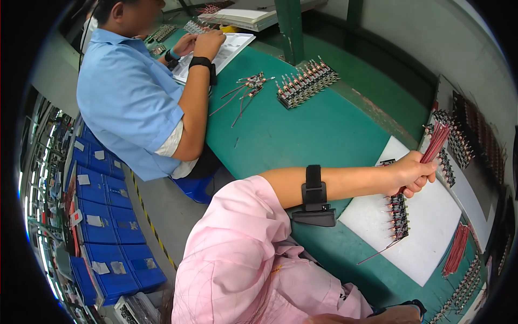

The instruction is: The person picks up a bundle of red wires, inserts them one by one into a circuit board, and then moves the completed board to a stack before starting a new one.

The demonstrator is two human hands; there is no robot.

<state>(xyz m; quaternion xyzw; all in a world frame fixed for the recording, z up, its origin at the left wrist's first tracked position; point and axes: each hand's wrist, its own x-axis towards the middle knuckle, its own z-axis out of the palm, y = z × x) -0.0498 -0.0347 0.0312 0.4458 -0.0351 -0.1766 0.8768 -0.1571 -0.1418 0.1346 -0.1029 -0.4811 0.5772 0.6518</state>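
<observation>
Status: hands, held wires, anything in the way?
Left hand: closed around red wire bundle. Right hand: out of view. Left wrist partly hides circuit-board strip on white pad.

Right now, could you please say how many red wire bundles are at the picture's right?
2: one bundle in the left hand, a second bundle on the table beside the white pad; others may be hidden.

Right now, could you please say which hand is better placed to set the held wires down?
Probably the left hand: it holds the red wires by the white sheet, while the right arm barely shows at the lower edge.
</observation>
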